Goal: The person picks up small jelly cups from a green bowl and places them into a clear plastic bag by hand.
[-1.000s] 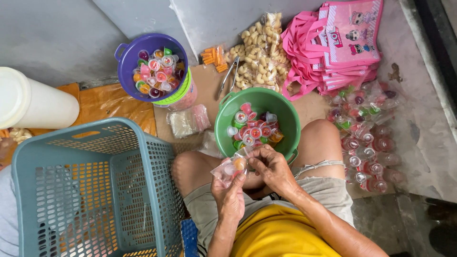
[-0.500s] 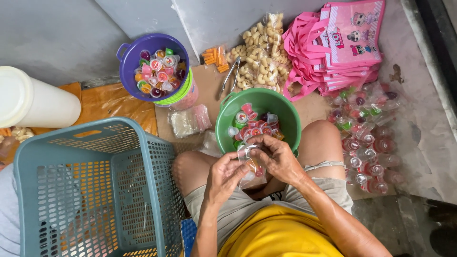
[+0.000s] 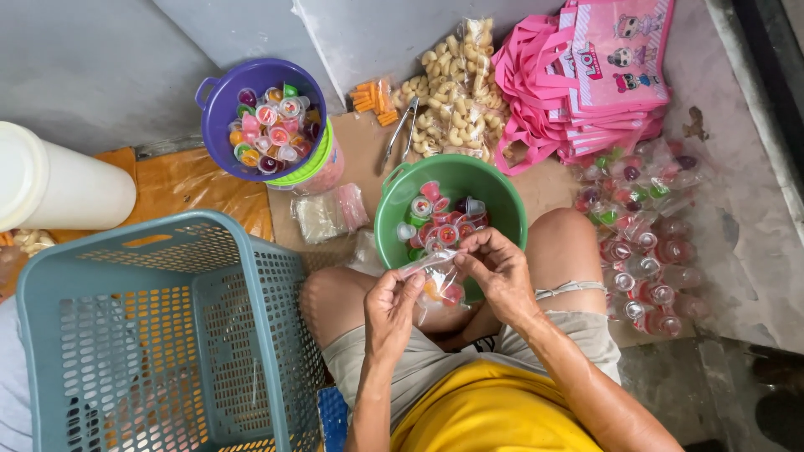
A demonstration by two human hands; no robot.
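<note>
My left hand [image 3: 390,308] and my right hand [image 3: 496,269] both grip a small clear plastic bag [image 3: 437,283] with a few coloured jelly cups inside. The bag hangs between the hands, over my lap, stretched at its top edge. Just beyond the hands sits a green bucket [image 3: 494,194] with several jelly cups in it. My bare knees lie to either side of the bucket.
A grey-blue plastic basket [image 3: 159,335] stands at my left. A purple bucket [image 3: 219,99] of jelly cups sits on a lime one. Farther back lie bags of puffed snacks [image 3: 452,92], metal tongs [image 3: 400,132], pink bags [image 3: 586,75]; filled clear packets [image 3: 645,243] lie right. A white cylinder [image 3: 59,184] lies far left.
The bag was held up sideways in my left hand; now it hangs lower between both hands, which have pulled its top edge out flat.
</note>
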